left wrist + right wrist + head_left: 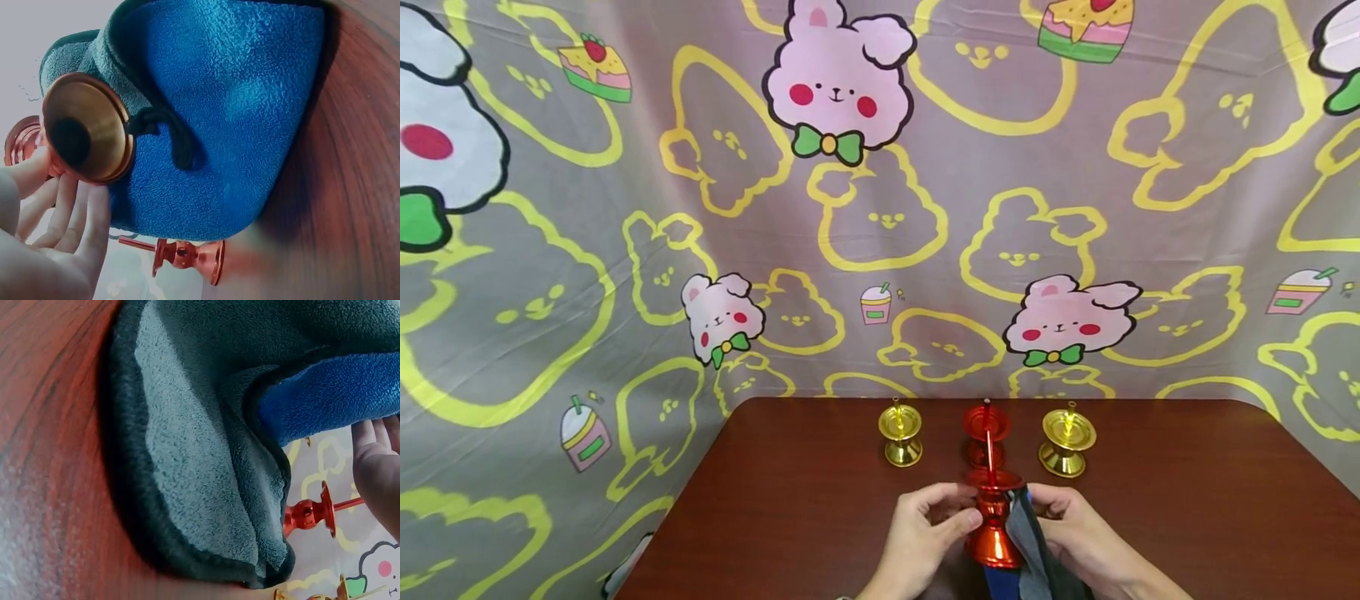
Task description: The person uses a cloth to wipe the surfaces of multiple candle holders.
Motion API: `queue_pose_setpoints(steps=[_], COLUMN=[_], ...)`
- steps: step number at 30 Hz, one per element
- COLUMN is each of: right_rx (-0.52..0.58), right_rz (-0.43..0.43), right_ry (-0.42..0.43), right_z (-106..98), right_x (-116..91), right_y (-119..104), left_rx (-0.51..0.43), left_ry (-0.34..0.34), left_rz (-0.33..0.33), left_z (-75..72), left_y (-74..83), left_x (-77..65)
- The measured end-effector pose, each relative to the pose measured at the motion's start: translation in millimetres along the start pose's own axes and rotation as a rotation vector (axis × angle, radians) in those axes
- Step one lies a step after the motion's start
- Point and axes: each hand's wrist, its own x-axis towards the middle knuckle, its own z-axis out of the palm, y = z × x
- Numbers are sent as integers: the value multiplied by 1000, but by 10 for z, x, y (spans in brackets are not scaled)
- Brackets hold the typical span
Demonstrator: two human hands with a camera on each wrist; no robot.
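Note:
In the head view, a shiny red candle holder (995, 546) with a thin spike is held upright above the near part of the table. My left hand (917, 533) grips its stem between thumb and fingers. The left wrist view shows its hollow gold-coloured underside (103, 131). My right hand (1086, 533) holds a grey and blue cloth (1030, 533) against the holder's right side; some of its fingers are hidden behind the cloth. The cloth hangs down, its blue face (231, 94) plain in the left wrist view and its grey face (187, 469) in the right wrist view.
Behind my hands a second red candle holder (987, 417) stands between a gold candle holder (902, 450) on the left and another gold candle holder (1063, 458) on the right. They stand on a brown wooden table (805, 483). A patterned curtain (925, 192) rises behind it.

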Motion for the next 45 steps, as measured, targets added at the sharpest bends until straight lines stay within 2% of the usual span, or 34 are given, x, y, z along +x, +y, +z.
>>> queue_pose_setpoints(steps=[4,8,14,19,25,31,34,36,37,39,42,43,45], right_rx=[14,9,-10,-150,-352,-569,-712,-808,-860,-962,-1171,-1247,-1375], right_rz=[5,38,63,58,26,52,39,12,-9,-69,-216,-265,-348], right_ry=[-9,15,40,92,169,277,347,392,420,484,575,598,622], right_z=[8,21,43,112,186,299,370,421,450,514,595,616,636], right_x=[-9,-19,-4,24,66,114,137,153,158,172,192,199,207], right_y=[1,-18,-43,-68,-145,-225,-230,-206,-185,-126,-8,31,95], left_rx=[68,85,57,12,29,100,188,293,373,551,787,845,906], left_ry=[-52,-82,-58,-40,-41,-22,0,10,16,47,124,144,161], left_rz=[25,17,-28,-84,-77,-38,21,97,159,302,493,537,566], left_z=[-29,-53,-49,-50,-50,-23,-8,1,8,26,64,77,96], left_y=[-5,-6,29,70,88,117,128,129,123,107,80,72,67], left_x=[-11,-26,-44,-70,-49,-27,-18,-17,-14,-7,12,20,26])
